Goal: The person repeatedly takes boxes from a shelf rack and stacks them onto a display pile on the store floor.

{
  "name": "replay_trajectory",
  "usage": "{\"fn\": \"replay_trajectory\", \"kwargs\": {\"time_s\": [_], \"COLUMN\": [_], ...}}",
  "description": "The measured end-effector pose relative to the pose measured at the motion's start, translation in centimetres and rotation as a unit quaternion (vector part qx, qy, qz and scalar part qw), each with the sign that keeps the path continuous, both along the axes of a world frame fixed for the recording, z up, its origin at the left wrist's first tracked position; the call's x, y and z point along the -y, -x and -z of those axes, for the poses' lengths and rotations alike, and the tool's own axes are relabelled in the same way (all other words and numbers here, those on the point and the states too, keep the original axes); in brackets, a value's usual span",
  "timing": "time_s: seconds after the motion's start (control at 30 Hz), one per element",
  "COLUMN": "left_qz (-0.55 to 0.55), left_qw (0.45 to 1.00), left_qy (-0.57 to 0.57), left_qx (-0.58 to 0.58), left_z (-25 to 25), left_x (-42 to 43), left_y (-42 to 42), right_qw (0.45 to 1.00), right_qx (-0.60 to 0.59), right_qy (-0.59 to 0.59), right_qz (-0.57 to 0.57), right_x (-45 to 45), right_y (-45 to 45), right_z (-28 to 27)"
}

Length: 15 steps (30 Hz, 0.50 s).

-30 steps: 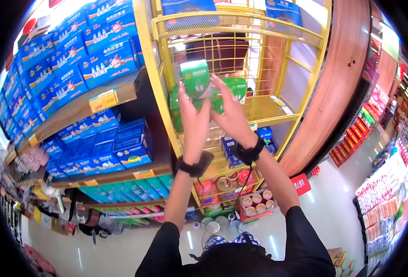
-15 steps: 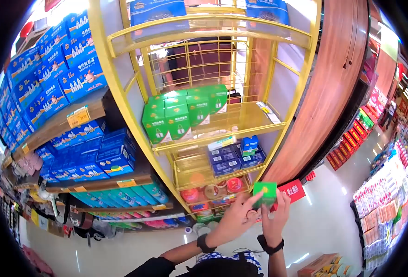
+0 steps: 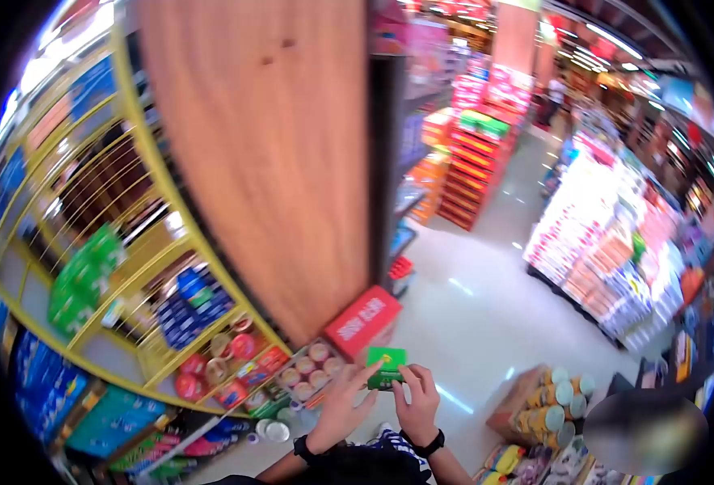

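Observation:
A small green box [image 3: 387, 368] is held low in front of my body, between both hands. My left hand [image 3: 347, 406] touches its left side with the fingertips, and my right hand [image 3: 417, 402] grips its right side and lower edge. Both wrists wear black bands. Just behind the box lies a red box [image 3: 363, 322] near the foot of a wooden panel. More green boxes [image 3: 86, 279] stand on the yellow rack [image 3: 159, 275] at the left.
The wooden panel [image 3: 268, 162] rises in the middle. Tiled floor [image 3: 462, 275] runs to the right, with a white-topped goods display [image 3: 607, 234] beyond. A carton of yellow cans [image 3: 539, 408] stands at the lower right. Far back, a person [image 3: 556, 93] is in the aisle.
The view has swung right, away from the yellow rack. My hands first came down from the rack with the green box and now hold it low, near my body.

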<state>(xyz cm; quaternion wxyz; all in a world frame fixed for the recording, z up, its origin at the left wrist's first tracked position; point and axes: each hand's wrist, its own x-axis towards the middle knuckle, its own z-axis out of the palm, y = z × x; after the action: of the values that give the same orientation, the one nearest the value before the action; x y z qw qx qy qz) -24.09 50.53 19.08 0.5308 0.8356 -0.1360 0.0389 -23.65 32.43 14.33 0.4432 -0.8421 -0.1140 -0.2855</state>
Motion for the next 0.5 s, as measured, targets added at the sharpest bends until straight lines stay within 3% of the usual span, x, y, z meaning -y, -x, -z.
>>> {"fn": "replay_trajectory", "kwargs": {"time_s": [0.07, 0.1, 0.17, 0.27, 0.4, 0.5], "left_qz": [0.046, 0.058, 0.107, 0.157, 0.240, 0.277], "left_qw": [0.999, 0.997, 0.993, 0.987, 0.967, 0.948], "left_qy": [0.019, -0.039, 0.026, -0.009, 0.028, 0.066], "left_qx": [0.006, 0.043, 0.031, -0.012, -0.085, -0.141], "left_z": [-0.1, -0.5, 0.5, 0.2, 2.2, 3.8], "left_x": [5.8, 7.3, 9.9, 13.5, 19.3, 23.6], "left_y": [-3.3, -4.3, -7.0, -10.8, -16.6, -21.6], "right_qw": [0.997, 0.994, 0.989, 0.979, 0.966, 0.947], "right_qx": [-0.006, 0.005, 0.020, 0.014, 0.014, -0.008], "right_qy": [0.008, 0.012, -0.029, -0.028, -0.024, -0.107], "right_qz": [0.073, 0.106, 0.141, 0.201, 0.258, 0.303], "right_x": [4.8, 6.0, 7.8, 10.2, 15.1, 18.4], "right_y": [-0.8, -1.1, -1.7, -3.0, -6.6, -10.1], "right_z": [-0.6, -0.3, 1.2, 0.9, 2.4, 3.8]}}
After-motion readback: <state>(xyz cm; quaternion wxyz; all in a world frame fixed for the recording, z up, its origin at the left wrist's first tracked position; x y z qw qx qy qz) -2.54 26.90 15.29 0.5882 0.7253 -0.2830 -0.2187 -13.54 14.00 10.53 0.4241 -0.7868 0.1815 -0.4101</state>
